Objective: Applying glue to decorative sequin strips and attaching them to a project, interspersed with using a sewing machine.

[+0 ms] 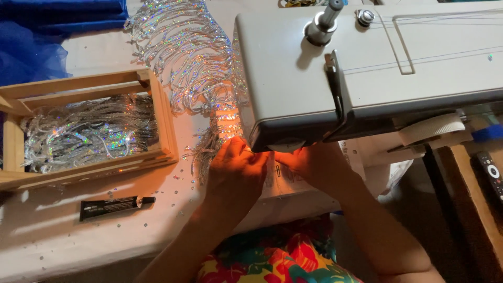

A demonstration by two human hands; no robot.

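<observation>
A sewing machine fills the upper right of the frame. Both hands, left hand and right hand, lie under its head at centre. Sequin fringe trails to upper centre. A wooden tray sits at left, a tube below it, a remote control at the right edge.

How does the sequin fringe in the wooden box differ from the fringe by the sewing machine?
The fringe in the wooden box lies bunched in a heap inside the box; the fringe by the sewing machine is spread in loops over the table. The boxed fringe lies apart from both hands; the loose fringe runs down to the left hand under the sewing machine. Both are silver, iridescent.
</observation>
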